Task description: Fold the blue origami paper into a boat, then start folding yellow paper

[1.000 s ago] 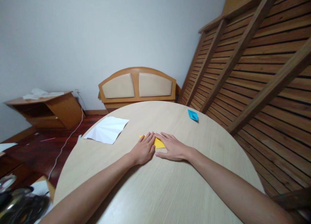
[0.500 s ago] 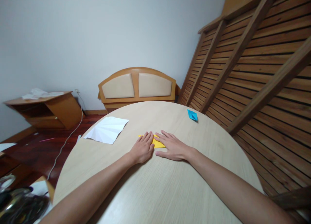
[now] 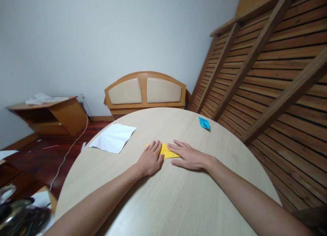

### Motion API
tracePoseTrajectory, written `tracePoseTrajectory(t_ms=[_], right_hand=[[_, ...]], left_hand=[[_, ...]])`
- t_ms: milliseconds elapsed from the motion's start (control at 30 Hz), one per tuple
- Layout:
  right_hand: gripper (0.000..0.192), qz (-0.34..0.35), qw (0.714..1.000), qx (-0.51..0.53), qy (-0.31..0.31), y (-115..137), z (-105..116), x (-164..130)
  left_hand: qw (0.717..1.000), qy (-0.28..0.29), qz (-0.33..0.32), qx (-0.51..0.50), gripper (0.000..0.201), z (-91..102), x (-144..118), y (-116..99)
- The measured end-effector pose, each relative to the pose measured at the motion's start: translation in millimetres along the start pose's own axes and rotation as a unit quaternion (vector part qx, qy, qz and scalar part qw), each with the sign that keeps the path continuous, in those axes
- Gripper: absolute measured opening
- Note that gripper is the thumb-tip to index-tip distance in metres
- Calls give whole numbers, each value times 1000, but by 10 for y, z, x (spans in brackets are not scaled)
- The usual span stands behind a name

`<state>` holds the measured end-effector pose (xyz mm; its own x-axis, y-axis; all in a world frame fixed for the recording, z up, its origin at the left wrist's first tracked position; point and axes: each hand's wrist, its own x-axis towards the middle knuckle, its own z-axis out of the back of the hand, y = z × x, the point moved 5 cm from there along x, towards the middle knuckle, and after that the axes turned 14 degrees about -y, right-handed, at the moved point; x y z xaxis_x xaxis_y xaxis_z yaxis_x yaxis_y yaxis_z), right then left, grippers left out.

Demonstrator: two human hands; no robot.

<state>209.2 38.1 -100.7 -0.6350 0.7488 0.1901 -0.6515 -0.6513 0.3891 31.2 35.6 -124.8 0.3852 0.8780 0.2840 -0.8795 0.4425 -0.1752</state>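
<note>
A folded piece of yellow paper [image 3: 167, 153] lies flat on the round, light wood table [image 3: 153, 202], with crease or fold lines across its top. My left hand [image 3: 151, 159] rests palm down over the paper's left part, fingers stretched out and pointing away from me. On its right part lie the fingers of my right hand [image 3: 187, 156], spread and flat, with the thumb apart on the near side. Between the two hands the middle of the paper shows; its ends are partly hidden under them.
A creased white sheet [image 3: 112, 138] lies at the table's left. Toward the far right is a small folded blue paper [image 3: 204, 122]. Beyond the table stand a padded headboard [image 3: 144, 91], a low cabinet [image 3: 61, 116] and a leaning slatted wooden frame [image 3: 255, 75].
My right hand has slid to the right along the yellow paper, so more of its middle shows. My left hand stays on the left part. The view has shifted slightly.
</note>
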Motion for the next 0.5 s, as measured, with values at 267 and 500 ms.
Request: tracePoseTrajectory(t_ms=[267,500], right_hand=[[86,25,999,-23,-34,336,-70,4],[92,-45,999,-28,10,479,-329,3]], left_hand=[[1000,-19,18,-1,62,0,3,12],[1000,-8,21,21,57,54,2,0]])
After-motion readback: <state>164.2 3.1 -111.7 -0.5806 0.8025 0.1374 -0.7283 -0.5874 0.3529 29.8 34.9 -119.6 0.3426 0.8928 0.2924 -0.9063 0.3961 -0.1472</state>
